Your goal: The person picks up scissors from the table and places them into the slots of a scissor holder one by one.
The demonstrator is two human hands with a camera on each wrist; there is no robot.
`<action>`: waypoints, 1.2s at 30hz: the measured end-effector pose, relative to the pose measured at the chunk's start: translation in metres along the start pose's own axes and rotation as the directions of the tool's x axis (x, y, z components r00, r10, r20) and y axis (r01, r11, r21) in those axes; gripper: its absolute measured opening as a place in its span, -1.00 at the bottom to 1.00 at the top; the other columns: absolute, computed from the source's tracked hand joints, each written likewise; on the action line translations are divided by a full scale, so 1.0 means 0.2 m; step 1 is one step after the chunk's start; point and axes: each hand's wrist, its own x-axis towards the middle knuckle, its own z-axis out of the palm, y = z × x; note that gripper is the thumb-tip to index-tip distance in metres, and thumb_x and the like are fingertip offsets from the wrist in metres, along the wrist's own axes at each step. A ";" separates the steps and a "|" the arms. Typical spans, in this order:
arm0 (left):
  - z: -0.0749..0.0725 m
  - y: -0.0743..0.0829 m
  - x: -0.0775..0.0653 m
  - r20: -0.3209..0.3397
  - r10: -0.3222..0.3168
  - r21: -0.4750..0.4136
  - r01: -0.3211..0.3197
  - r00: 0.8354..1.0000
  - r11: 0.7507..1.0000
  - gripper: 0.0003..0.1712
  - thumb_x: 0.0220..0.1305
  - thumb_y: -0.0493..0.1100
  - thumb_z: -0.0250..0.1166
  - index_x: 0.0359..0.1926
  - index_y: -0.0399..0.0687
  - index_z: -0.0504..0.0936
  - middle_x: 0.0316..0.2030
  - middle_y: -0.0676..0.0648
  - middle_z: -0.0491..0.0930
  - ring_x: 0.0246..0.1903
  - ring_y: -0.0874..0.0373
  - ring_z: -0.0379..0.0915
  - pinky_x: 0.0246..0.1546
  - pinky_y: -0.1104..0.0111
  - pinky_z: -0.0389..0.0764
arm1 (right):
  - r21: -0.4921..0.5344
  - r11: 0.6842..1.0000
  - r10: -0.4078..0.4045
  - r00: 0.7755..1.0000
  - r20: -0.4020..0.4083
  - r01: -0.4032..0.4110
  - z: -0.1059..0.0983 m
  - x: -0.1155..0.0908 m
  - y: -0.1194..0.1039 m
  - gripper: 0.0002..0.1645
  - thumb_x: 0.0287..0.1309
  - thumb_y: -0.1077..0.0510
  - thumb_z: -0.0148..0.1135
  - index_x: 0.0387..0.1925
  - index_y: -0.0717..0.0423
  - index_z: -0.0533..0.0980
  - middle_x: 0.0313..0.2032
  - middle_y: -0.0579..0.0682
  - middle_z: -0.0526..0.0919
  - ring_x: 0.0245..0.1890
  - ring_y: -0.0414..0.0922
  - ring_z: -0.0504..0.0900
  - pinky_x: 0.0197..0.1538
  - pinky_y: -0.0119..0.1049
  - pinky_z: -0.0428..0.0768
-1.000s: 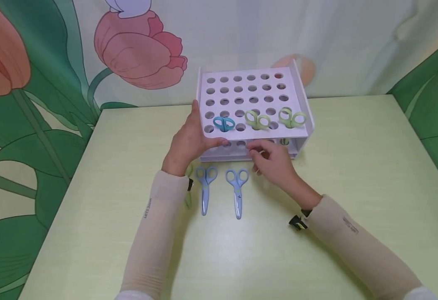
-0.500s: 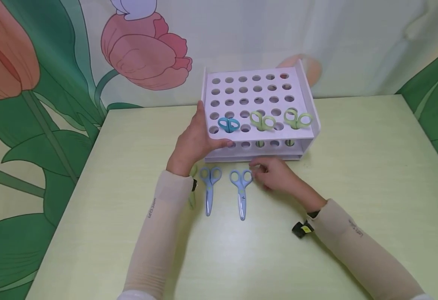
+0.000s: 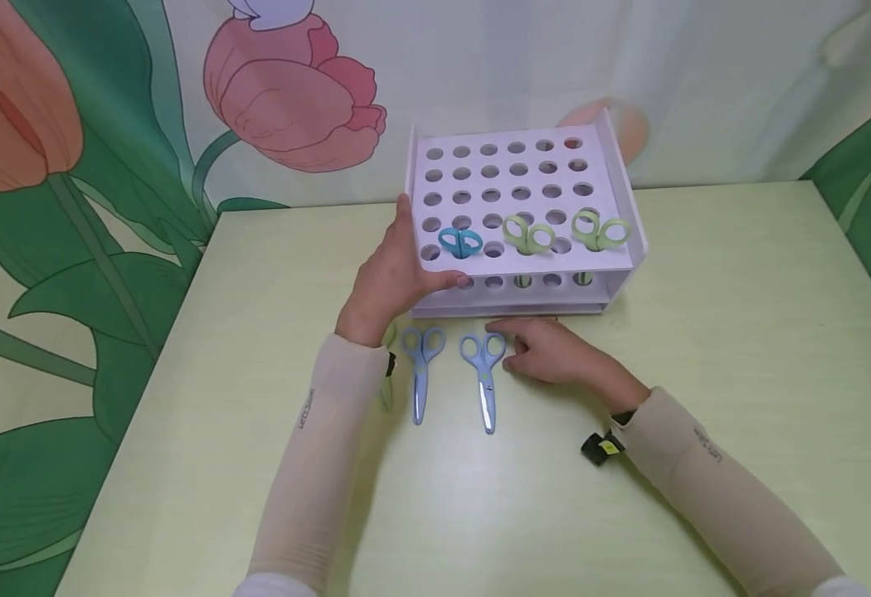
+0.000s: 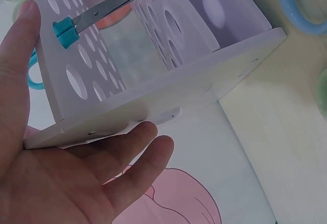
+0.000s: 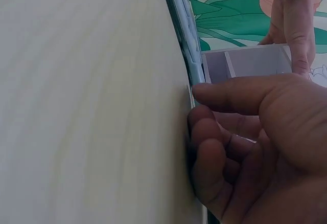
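We saw the left hand (image 3: 386,278) grasping the left side of a pale purple-white rack (image 3: 498,267) with round holes in its shelves, thumb on the near edge; the rack stood at the far part of a pale yellow-green table (image 3: 182,414); the right hand (image 3: 555,352) had bent fingers beside the right loop of the right pale blue scissors (image 3: 484,373), but we could not tell if it pinched them; those scissors lay on the table, near side of the rack, tip toward us; left of them lay the left pale blue scissors (image 3: 420,373), then some green scissors (image 3: 386,391) partly hidden by the left arm; in the rack's near row we saw small teal scissors (image 3: 461,242) on the left, light green scissors (image 3: 528,240) right of the middle, and another light green pair (image 3: 597,238) at the right end.
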 end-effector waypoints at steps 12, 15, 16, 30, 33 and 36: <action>0.01 0.00 0.00 -0.002 0.016 -0.024 -0.016 1.000 1.000 0.44 -0.13 0.10 0.69 0.52 -0.01 -0.17 0.10 -0.07 0.43 -0.07 0.11 0.44 -0.11 0.18 0.52 | -0.039 0.999 0.003 1.000 0.026 -0.002 -0.01 -0.01 0.00 -0.43 0.15 0.27 0.42 0.22 0.14 0.54 -0.55 -0.12 0.49 -0.52 -0.16 0.43 -0.30 -0.21 0.45; 0.01 0.00 0.00 -0.002 0.014 -0.025 -0.014 1.000 1.000 0.44 -0.14 0.11 0.69 0.52 -0.01 -0.16 0.08 -0.07 0.44 -0.08 0.12 0.44 -0.13 0.18 0.53 | -0.038 0.999 0.020 0.999 0.029 -0.019 -0.01 -0.03 0.01 -0.47 0.16 0.24 0.44 0.19 0.11 0.55 -0.54 -0.13 0.50 -0.52 -0.16 0.43 -0.31 -0.22 0.44; 0.01 0.00 0.00 -0.001 0.013 -0.026 -0.013 1.000 1.000 0.44 -0.13 0.11 0.69 0.53 -0.01 -0.16 0.08 -0.06 0.44 -0.09 0.12 0.44 -0.13 0.18 0.53 | -0.036 0.999 0.020 0.999 0.027 -0.019 -0.02 -0.03 0.01 -0.48 0.16 0.23 0.45 0.17 0.10 0.56 -0.55 -0.13 0.50 -0.52 -0.16 0.42 -0.32 -0.22 0.43; 0.00 0.01 0.00 0.009 -0.026 -0.012 0.026 1.000 1.000 0.44 -0.11 0.12 0.68 0.54 0.02 -0.18 0.08 -0.06 0.43 -0.09 0.08 0.44 -0.14 0.12 0.51 | 0.038 0.999 -0.002 1.000 0.018 0.001 -0.04 -0.10 0.04 -0.65 0.09 0.14 0.53 -0.10 0.02 0.58 -0.58 -0.13 0.48 -0.54 -0.17 0.41 -0.38 -0.24 0.41; 0.00 0.01 -0.01 0.007 -0.026 -0.011 0.026 1.000 1.000 0.43 -0.12 0.13 0.68 0.53 0.01 -0.16 0.07 -0.06 0.43 -0.09 0.08 0.44 -0.14 0.13 0.51 | 0.072 0.997 -0.016 1.000 0.021 0.015 -0.06 -0.12 0.03 -0.65 0.09 0.12 0.53 -0.14 0.04 0.55 -0.60 -0.14 0.47 -0.56 -0.18 0.42 -0.39 -0.25 0.41; -0.01 0.01 -0.01 -0.004 -0.016 -0.020 0.016 1.000 1.000 0.42 -0.13 0.10 0.70 0.52 -0.02 -0.13 0.06 -0.07 0.44 -0.08 0.06 0.44 -0.14 0.11 0.50 | 0.104 0.994 -0.033 0.999 0.027 0.030 -0.08 -0.14 0.03 -0.63 0.11 0.11 0.52 -0.13 0.06 0.51 -0.59 -0.14 0.48 -0.56 -0.18 0.44 -0.39 -0.25 0.42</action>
